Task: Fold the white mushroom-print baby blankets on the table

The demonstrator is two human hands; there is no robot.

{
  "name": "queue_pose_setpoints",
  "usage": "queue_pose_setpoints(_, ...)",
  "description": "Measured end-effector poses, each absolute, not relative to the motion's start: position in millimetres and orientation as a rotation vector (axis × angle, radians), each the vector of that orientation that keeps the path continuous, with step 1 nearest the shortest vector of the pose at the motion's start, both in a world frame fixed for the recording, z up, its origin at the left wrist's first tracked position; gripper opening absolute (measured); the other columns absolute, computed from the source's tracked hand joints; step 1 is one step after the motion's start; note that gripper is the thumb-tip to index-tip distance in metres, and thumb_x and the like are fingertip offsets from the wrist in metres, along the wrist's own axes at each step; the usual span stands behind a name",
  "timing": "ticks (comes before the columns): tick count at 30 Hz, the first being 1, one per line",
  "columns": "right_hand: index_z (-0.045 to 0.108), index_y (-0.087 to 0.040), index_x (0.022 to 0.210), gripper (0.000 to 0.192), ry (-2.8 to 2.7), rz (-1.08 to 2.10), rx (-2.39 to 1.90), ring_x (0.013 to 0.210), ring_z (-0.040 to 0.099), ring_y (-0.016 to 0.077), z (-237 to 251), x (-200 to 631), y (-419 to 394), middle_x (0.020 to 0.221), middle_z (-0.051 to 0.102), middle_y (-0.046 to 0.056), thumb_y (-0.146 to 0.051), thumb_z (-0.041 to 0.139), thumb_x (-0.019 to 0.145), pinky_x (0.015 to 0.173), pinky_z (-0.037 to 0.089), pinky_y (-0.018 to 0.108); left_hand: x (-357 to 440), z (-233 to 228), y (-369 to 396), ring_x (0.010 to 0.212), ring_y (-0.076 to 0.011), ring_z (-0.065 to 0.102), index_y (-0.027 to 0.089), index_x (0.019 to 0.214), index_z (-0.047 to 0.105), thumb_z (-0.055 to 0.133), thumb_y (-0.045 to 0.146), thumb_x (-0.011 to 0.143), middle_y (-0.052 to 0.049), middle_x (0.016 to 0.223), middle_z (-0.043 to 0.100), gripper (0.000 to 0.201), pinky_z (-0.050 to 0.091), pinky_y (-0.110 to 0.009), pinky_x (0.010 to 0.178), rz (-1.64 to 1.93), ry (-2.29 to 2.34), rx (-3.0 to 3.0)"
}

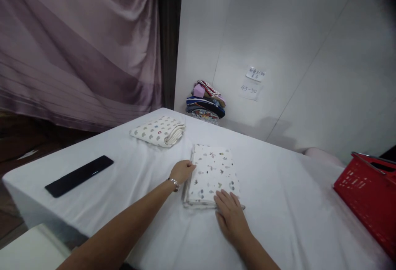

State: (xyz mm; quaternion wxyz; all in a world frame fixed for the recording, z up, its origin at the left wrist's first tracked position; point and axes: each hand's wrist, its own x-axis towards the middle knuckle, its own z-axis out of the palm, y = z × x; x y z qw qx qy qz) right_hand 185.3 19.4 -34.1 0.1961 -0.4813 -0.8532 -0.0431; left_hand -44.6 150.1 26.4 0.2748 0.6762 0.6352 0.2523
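Left hand (182, 171) grip closed on folded cloth (213, 173) edge | right hand (230, 212) flat, fingertips on cloth | both elbows cut off

Left hand (182, 171) and right hand (229, 213) touch folded cloth (213, 173).

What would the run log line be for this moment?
left hand: gripping left edge of folded patterned cloth | right hand: flat on its near corner | second folded cloth: apart, farther left
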Motion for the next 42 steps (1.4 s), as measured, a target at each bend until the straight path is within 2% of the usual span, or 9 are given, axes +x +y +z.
queue_pose_setpoints(7, 0.042, -0.022, 0.129, 0.05, -2.332, -0.218, -1.318, 0.128, 0.034, 0.0225, -42.5, 184.7, 18.4, 0.132, 0.047, 0.006, -0.01, 0.041, 0.08, 0.103, 0.029, 0.049, -31.9, 8.1, 179.9, 0.071, -0.019, 0.057, 0.019, 0.071, 0.053, 0.056, 0.044, 0.071, -0.004, 0.074, 0.063, 0.025, 0.034, -0.026, 0.057, 0.639, 1.845, 1.691)
queue_pose_setpoints(11, 0.043, -0.023, 0.129, 0.049, -2.315, -0.189, -1.322, 0.127, 0.034, 0.0228, -41.8, 184.2, 17.7, 0.131, 0.048, 0.006, -0.011, 0.041, 0.081, 0.102, 0.029, 0.05, -30.7, -3.2, 177.7, 0.068, -0.0157, 0.055, 0.02, 0.065, 0.049, 0.053, 0.035, 0.074, -0.001, 0.07, 0.061, 0.018, 0.033, -0.025, 0.059, 0.68, 1.823, 1.715)
queue_pose_setpoints(15, 0.044, -0.024, 0.128, 0.048, -2.281, -0.153, -1.329, 0.126, 0.036, 0.0227, -40.8, 183.3, 15.3, 0.13, 0.049, 0.007, -0.013, 0.041, 0.082, 0.103, 0.029, 0.05, -32.0, -9.5, 173.4, 0.065, -0.0138, 0.052, 0.02, 0.064, 0.047, 0.05, 0.035, 0.077, 0.0, 0.068, 0.059, 0.02, 0.033, -0.024, 0.058, 0.74, 1.806, 1.73)
queue_pose_setpoints(20, 0.046, -0.026, 0.127, 0.042, -2.237, 0.025, -1.374, 0.123, 0.041, 0.0239, -31.6, 183.5, 14.5, 0.128, 0.051, 0.007, -0.023, 0.045, 0.085, 0.102, 0.03, 0.052, -32.2, -11.6, 168.5, 0.065, -0.0138, 0.051, 0.02, 0.064, 0.045, 0.049, 0.036, 0.078, 0.0, 0.069, 0.058, 0.022, 0.031, -0.024, 0.058, 0.797, 1.805, 1.743)
queue_pose_setpoints(25, 0.047, -0.024, 0.127, 0.041, -2.076, 0.212, -1.481, 0.123, 0.041, 0.022, -2.1, 175.6, 47.0, 0.132, 0.046, 0.007, -0.035, 0.042, 0.088, 0.101, 0.037, 0.044, -31.4, -14.1, 165.9, 0.063, -0.0137, 0.049, 0.02, 0.065, 0.044, 0.048, 0.033, 0.079, 0.0, 0.067, 0.055, 0.02, 0.03, -0.025, 0.057, 0.853, 1.804, 1.763)
queue_pose_setpoints(30, 0.044, -0.019, 0.13, 0.046, -2.144, 0.224, -1.543, 0.13, 0.029, 0.0228, 23.9, 142.5, 123.0, 0.139, 0.037, 0.008, -0.038, 0.038, 0.088, 0.106, 0.027, 0.044, -32.3, -18.0, 163.9, 0.059, -0.0128, 0.046, 0.02, 0.065, 0.042, 0.048, 0.03, 0.079, 0.002, 0.063, 0.052, 0.018, 0.029, -0.024, 0.056, 0.913, 1.768, 1.752)
queue_pose_setpoints(34, 0.039, -0.014, 0.133, 0.048, -2.193, 0.186, -1.725, 0.134, 0.019, 0.0248, 15.8, 111.9, 173.7, 0.144, 0.028, 0.011, -0.032, 0.036, 0.089, 0.106, 0.021, 0.044, -33.9, -18.8, 161.8, 0.06, -0.0122, 0.047, 0.02, 0.066, 0.043, 0.048, 0.022, 0.077, 0.002, 0.063, 0.052, 0.012, 0.031, -0.024, 0.058, 0.946, 1.73, 1.723)
queue_pose_setpoints(38, 0.038, -0.015, 0.132, 0.046, -2.244, 0.132, -1.837, 0.133, 0.02, 0.0243, -5.8, 98.2, 186.8, 0.143, 0.031, 0.01, -0.033, 0.03, 0.091, 0.106, 0.017, 0.044, -34.7, -19.5, 160.3, 0.062, -0.0122, 0.048, 0.02, 0.07, 0.043, 0.047, 0.014, 0.073, 0.002, 0.066, 0.052, 0.008, 0.032, -0.024, 0.06, 0.968, 1.723, 1.701)
queue_pose_setpoints(42, 0.036, -0.016, 0.134, 0.047, -2.269, 0.166, -1.841, 0.134, 0.019, 0.0227, -7.4, 99.2, 188.1, 0.144, 0.028, 0.01, -0.036, 0.026, 0.092, 0.106, 0.016, 0.042, -34.3, -21.6, 159.3, 0.061, -0.0121, 0.047, 0.021, 0.075, 0.041, 0.045, 0.011, 0.072, 0.003, 0.067, 0.05, 0.011, 0.032, -0.024, 0.059, 0.988, 1.719, 1.703)
